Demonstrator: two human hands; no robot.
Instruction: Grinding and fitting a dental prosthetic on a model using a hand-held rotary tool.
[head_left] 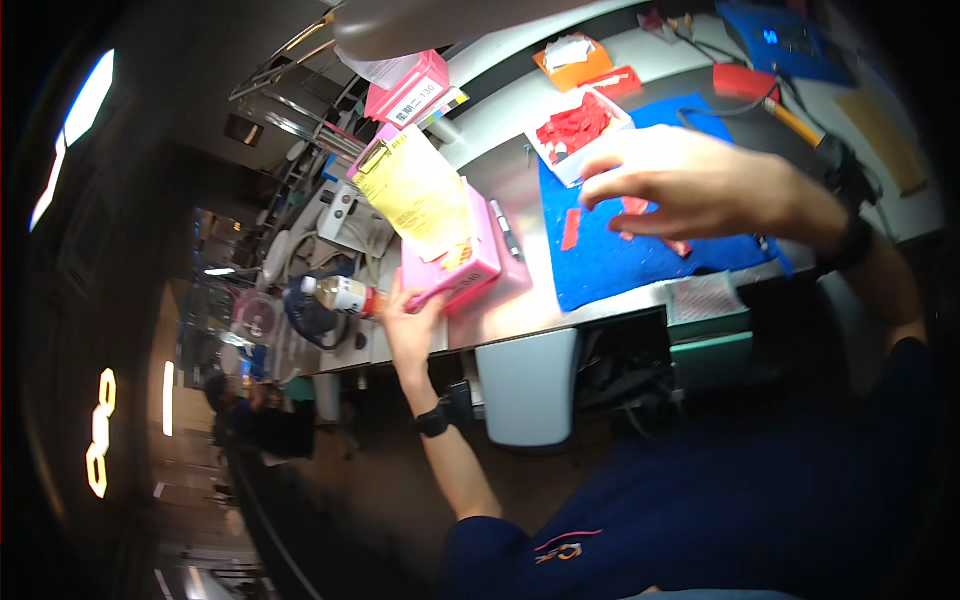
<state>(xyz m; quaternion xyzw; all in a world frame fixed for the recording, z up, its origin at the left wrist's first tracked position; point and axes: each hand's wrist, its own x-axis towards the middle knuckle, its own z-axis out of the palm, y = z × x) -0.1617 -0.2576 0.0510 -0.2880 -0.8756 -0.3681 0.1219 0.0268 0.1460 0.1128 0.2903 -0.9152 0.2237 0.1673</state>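
My left hand (410, 315) grips the near left corner of a pink box (470, 285) at the bench's front edge. A yellow paper sheet (420, 190) on a clipboard lies over the box. Above a blue cloth (590, 275) hovers my right hand (670, 180), its fingers curved and apart, holding nothing that I can see. Beneath and beside it are a red strip (571, 229) and other red pieces (678, 247), partly covered by the hand. At the cloth's far left corner stands a white tray (562, 172) full of red pieces.
A marker pen (505, 230) lies beside the pink box. Left of my left hand is a bottle (345, 297). Another pink box (410, 90) and an orange box (572, 62) stand farther back. A yellow-handled tool (798, 125) with a cable lies to the right. A stool (527, 385) sits below the bench.
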